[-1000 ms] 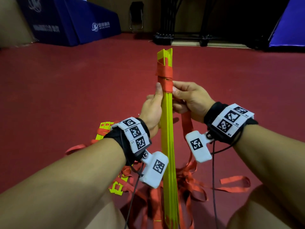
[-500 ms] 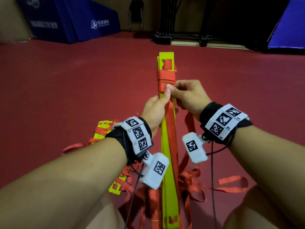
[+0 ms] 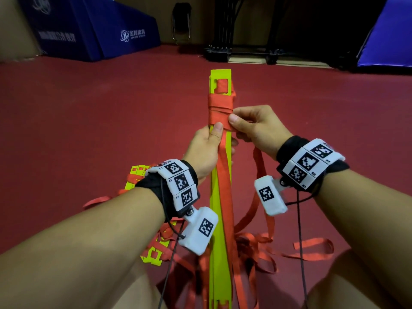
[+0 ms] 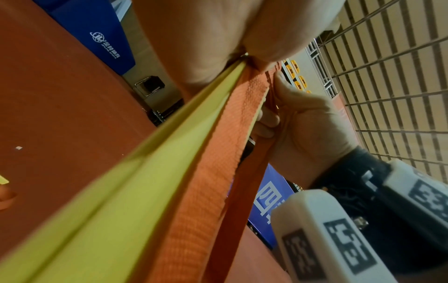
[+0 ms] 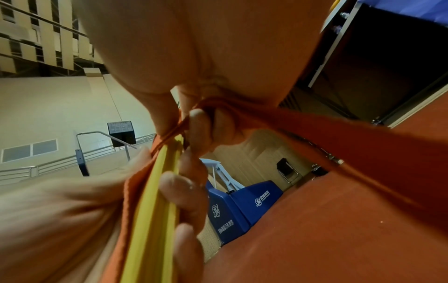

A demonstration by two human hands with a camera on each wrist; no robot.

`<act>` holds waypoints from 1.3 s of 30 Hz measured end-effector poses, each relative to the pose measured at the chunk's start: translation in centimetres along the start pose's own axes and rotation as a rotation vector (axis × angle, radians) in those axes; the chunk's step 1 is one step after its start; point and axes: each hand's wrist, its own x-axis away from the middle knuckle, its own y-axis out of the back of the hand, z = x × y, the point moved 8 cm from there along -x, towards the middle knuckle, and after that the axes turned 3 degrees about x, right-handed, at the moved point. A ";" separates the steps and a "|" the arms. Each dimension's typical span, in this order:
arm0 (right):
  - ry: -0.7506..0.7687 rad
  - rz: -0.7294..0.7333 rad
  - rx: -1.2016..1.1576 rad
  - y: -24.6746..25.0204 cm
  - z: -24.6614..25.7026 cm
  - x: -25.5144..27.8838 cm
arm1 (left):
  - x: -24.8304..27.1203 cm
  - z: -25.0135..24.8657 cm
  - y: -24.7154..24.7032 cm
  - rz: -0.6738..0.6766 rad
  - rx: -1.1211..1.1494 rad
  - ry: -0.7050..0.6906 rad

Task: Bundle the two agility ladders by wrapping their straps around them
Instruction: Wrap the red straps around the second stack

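Observation:
A stack of yellow ladder rungs [image 3: 220,230] stands upright in front of me, with an orange strap [image 3: 220,105] wound several turns around its top end. My left hand [image 3: 206,148] grips the stack just below the wrap, thumb pressing the strap flat against the rungs [image 4: 150,172]. My right hand [image 3: 252,128] pinches the strap at the lowest turn; loose strap [image 5: 339,134] trails from its curled fingers. A second yellow ladder [image 3: 147,219] lies on the floor at lower left, tangled in its orange straps.
Loose orange strap loops [image 3: 289,250] spread over the red floor [image 3: 89,130] around my knees. Blue padded blocks [image 3: 100,30] stand at the back left, another blue pad [image 3: 392,36] at the back right, and a black rack [image 3: 240,50] between them.
The rung stack has turned from edge-on to flat face toward me. Both hands have shifted at the wrap, the left thumb pressing the strap, the right hand pinching the lowest turn.

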 end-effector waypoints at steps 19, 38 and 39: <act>0.026 -0.008 0.130 0.6 -0.8 0.0 | -0.1 -0.4 1.1 -0.161 0.079 0.006; 0.054 -0.021 -0.229 -0.4 -0.6 0.1 | 0.2 -0.7 1.3 -0.102 0.285 0.000; 0.055 -0.015 -0.241 -0.4 -0.5 0.1 | 0.3 -0.8 1.2 -0.092 0.287 -0.006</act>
